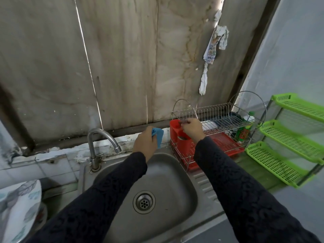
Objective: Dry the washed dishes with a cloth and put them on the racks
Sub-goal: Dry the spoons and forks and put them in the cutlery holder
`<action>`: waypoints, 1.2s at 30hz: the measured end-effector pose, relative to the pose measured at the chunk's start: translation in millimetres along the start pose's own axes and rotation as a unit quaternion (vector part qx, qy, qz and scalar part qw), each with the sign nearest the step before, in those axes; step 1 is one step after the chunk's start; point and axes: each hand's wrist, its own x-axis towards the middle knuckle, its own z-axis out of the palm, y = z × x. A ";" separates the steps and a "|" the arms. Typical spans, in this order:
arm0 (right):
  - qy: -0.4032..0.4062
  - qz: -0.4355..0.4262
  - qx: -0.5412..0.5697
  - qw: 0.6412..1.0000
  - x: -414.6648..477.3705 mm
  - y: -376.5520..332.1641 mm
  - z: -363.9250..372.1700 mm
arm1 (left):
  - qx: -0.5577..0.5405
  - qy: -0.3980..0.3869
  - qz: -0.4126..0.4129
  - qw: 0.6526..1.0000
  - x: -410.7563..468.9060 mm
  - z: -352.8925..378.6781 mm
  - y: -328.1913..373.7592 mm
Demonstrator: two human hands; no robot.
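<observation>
Just under your right hand (192,128), which pinches a dark utensil (184,122) by the fingertips, sits the red cutlery cup (175,134) on the rack (219,116), so a sloppy release could miss it, while your left hand (144,141) clutches the blue cloth (158,135).

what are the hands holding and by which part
Left hand grips a blue cloth by one end. Right hand pinches a dark utensil over the red holder; which part cannot be told.
</observation>
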 end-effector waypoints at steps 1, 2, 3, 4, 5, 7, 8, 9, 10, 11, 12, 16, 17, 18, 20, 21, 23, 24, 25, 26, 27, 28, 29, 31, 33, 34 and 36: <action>0.002 0.014 0.011 1.000 -1.3 0.3 -0.7 | -0.001 -0.002 -0.001 1.000 0.1 0.6 -2.6; 0.008 0.022 0.019 1.000 -3.1 1.3 -1.1 | -0.002 -0.001 0.000 1.000 -0.2 1.7 -5.6; 0.016 0.024 0.025 0.999 -6.3 1.6 -1.7 | -0.002 0.000 0.003 1.000 -1.8 2.4 -7.6; 0.026 0.017 0.026 0.999 -10.1 2.1 -2.6 | -0.002 0.002 0.005 1.000 -4.0 3.4 -9.6; 0.035 0.007 0.024 0.999 -14.0 3.2 -2.4 | -0.001 0.004 0.005 1.000 -7.0 4.7 -11.6; 0.051 -0.024 0.024 0.998 -24.0 4.4 -0.5 | -0.003 0.007 0.006 1.000 -15.2 5.5 -16.4; 0.056 -0.039 0.030 0.997 -29.4 3.8 0.8 | -0.003 0.005 0.009 1.000 -18.8 5.8 -18.5; 0.059 -0.053 0.034 0.996 -35.1 2.7 3.8 | -0.001 0.000 0.010 1.000 -23.7 4.9 -21.4; 0.067 -0.069 0.033 0.995 -41.4 0.3 8.5 | 0.003 -0.009 0.012 1.000 -29.4 2.6 -26.3; 0.079 -0.088 0.024 0.993 -46.3 -2.7 12.3 | 0.003 -0.022 0.015 1.000 -34.2 0.6 -30.3; 0.089 -0.108 0.011 0.990 -54.4 -8.4 19.6 | -0.001 -0.032 0.017 0.999 -41.8 -5.8 -37.5; 0.134 -0.208 -0.031 0.968 -85.4 -35.2 41.7 | -0.011 -0.068 0.024 0.997 -67.0 -27.8 -58.3; 0.133 -0.235 -0.029 0.962 -97.7 -43.7 53.8 | -0.008 -0.068 0.022 0.997 -76.6 -39.0 -66.6; 0.131 -0.256 -0.028 0.957 -108.5 -51.0 65.5 | -0.005 -0.065 0.025 0.998 -84.1 -48.7 -74.0; 0.116 -0.282 -0.021 0.952 -129.4 -62.0 93.8 | -0.005 -0.048 0.022 0.999 -101.6 -71.8 -91.4; 0.107 -0.288 -0.015 0.952 -138.8 -66.1 107.6 | -0.004 -0.041 0.018 0.999 -109.9 -84.0 -98.8; 0.071 -0.279 -0.007 0.958 -162.6 -76.4 134.2 | 0.010 -0.026 0.013 1.000 -129.2 -110.6 -115.8; 0.052 -0.273 -0.010 0.961 -173.2 -79.9 146.9 | 0.017 -0.021 0.005 1.000 -137.6 -122.9 -125.1; 0.029 -0.269 -0.010 0.963 -188.1 -86.2 164.1 | 0.025 -0.017 -0.007 1.000 -150.4 -141.4 -136.8; 0.008 -0.261 -0.011 0.965 -199.8 -90.8 178.1 | 0.027 -0.013 -0.013 0.999 -159.2 -156.0 -146.6; -0.012 -0.256 -0.013 0.967 -213.8 -96.7 194.6 | 0.031 -0.008 -0.020 0.999 -169.8 -172.6 -158.6; -0.028 -0.255 -0.017 0.966 -225.2 -100.9 209.6 | 0.037 -0.007 -0.029 0.999 -178.8 -187.0 -168.9; -0.041 -0.256 -0.021 0.966 -236.8 -105.1 222.9 | 0.046 -0.005 -0.043 0.998 -186.8 -200.2 -178.1; -0.075 -0.252 -0.026 0.965 -261.0 -113.6 254.1 | 0.071 0.005 -0.078 0.994 -205.2 -228.1 -202.9; -0.116 -0.242 -0.043 0.962 -285.0 -120.6 284.8 | 0.086 0.018 -0.117 0.989 -225.2 -253.7 -227.9; -0.135 -0.236 -0.053 0.961 -294.2 -122.8 298.4 | 0.087 0.025 -0.134 0.987 -233.9 -263.7 -239.0; -0.168 -0.225 -0.063 0.958 -311.7 -125.9 325.3 | 0.086 0.040 -0.158 0.983 -250.7 -283.5 -258.8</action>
